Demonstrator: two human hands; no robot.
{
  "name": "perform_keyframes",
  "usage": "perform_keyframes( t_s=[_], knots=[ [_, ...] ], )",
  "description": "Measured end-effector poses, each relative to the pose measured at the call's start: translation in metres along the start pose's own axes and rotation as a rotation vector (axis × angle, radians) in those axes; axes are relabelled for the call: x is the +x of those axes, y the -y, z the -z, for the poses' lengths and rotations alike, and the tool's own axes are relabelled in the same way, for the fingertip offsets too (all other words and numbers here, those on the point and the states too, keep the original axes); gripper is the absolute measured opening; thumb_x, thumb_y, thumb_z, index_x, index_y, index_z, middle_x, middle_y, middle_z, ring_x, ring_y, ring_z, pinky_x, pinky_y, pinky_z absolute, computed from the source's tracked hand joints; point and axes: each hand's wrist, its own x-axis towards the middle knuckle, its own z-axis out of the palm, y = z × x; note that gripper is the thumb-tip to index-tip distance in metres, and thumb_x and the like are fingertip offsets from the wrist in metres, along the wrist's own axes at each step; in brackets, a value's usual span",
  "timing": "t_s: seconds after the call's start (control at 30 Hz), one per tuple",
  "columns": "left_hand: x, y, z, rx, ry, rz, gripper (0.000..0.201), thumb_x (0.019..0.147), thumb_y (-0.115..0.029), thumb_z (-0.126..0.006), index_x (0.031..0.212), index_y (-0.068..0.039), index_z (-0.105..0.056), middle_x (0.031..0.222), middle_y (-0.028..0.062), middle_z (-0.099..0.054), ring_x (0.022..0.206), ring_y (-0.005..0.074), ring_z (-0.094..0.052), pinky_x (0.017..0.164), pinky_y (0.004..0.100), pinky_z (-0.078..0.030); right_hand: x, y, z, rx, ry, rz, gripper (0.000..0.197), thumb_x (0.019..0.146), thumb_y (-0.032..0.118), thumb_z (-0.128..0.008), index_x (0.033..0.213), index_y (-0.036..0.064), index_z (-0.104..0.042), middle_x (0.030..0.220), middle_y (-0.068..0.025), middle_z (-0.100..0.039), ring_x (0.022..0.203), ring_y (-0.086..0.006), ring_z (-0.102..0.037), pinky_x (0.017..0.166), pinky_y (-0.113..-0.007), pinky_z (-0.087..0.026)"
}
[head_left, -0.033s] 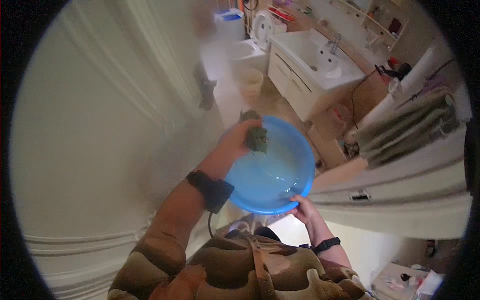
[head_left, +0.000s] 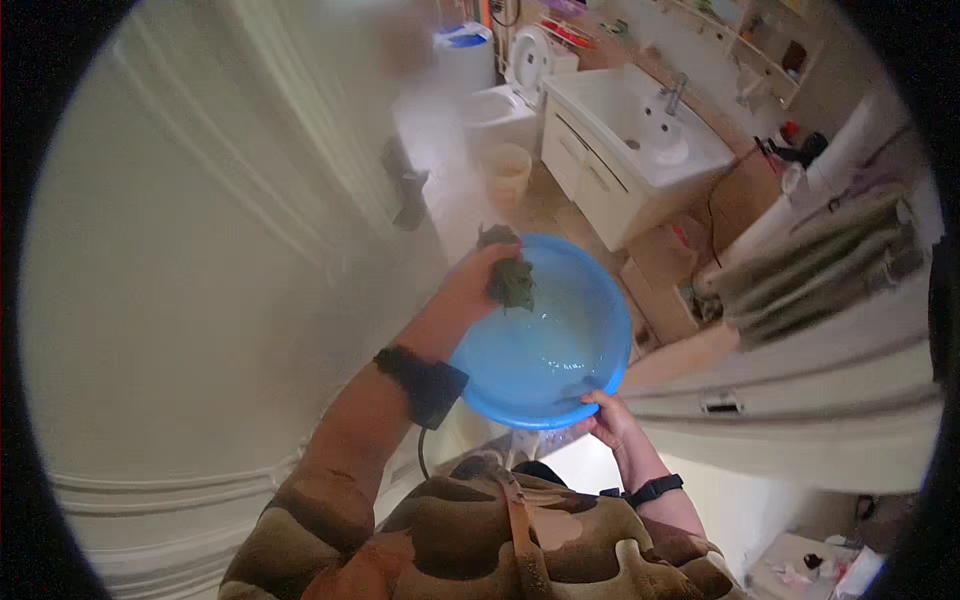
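A round blue basin (head_left: 540,345) with water in it is held in front of my body, above the floor. My right hand (head_left: 608,415) grips its near right rim, the thumb over the edge and the fingers beneath. At the far left rim, my left hand (head_left: 480,275) is closed around a crumpled dark green bundle (head_left: 514,284). Part of the bundle sticks out beyond the hand, and part hangs over the inside of the basin. Whether it is cloth or leaves is not clear. Glints show on the water near my right hand.
Ahead, a white washbasin cabinet (head_left: 588,165) stands right of a toilet (head_left: 500,108) with its lid up. A pale bin (head_left: 507,168) is on the floor before them. Curtains hang at left; a green towel (head_left: 815,270) hangs at right. A doorway edge runs near my right arm.
The room has shifted slightly downward in the picture. Both hands keep their hold on the bundle and the basin, and the glints on the water have changed shape.
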Motion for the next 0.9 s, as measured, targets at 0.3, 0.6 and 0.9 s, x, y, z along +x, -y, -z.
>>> perform_keyframes(
  t_s=[0.3, 0.6, 0.9],
  knots=[
    [0.029, -0.054, 0.052, -0.156, -0.103, -0.124, 0.019, 0.079, -0.015, -0.05, 0.093, -0.003, -0.045, 0.081, 0.0104, -0.049, 0.077, 0.0288, -0.055, 0.076, 0.0512, -0.05, 0.071, 0.076, -0.07, -0.088, -0.047, -0.025, 0.019, 0.074, 0.008, -0.055, 0.091, 0.0023, -0.049, 0.074, -0.0068, -0.055, 0.057, -0.0171, -0.058, 0.047, -0.025, -0.051],
    [0.139, -0.12, 0.112, -0.115, -0.11, -0.247, 0.017, 0.076, -0.015, -0.061, 0.088, -0.006, -0.053, 0.072, 0.004, -0.054, 0.06, 0.0154, -0.053, 0.051, 0.0249, -0.046, 0.187, 0.152, -0.071, -0.251, 0.018, -0.038, 0.047, 0.072, 0.012, -0.057, 0.114, -0.002, -0.041, 0.1, -0.013, -0.054, 0.084, -0.026, -0.058, 0.07, -0.038, -0.054],
    [0.269, -0.201, 0.176, -0.099, -0.143, -0.275, 0.036, 0.077, -0.014, -0.061, 0.111, -0.007, -0.05, 0.085, 0.0103, -0.058, 0.072, 0.022, -0.059, 0.064, 0.0328, -0.052, 0.355, 0.222, -0.116, -0.275, 0.166, -0.114, 0.054, 0.071, 0.012, -0.056, 0.119, -0.002, -0.037, 0.106, -0.0144, -0.052, 0.089, -0.0293, -0.057, 0.076, -0.044, -0.051]
  ],
)
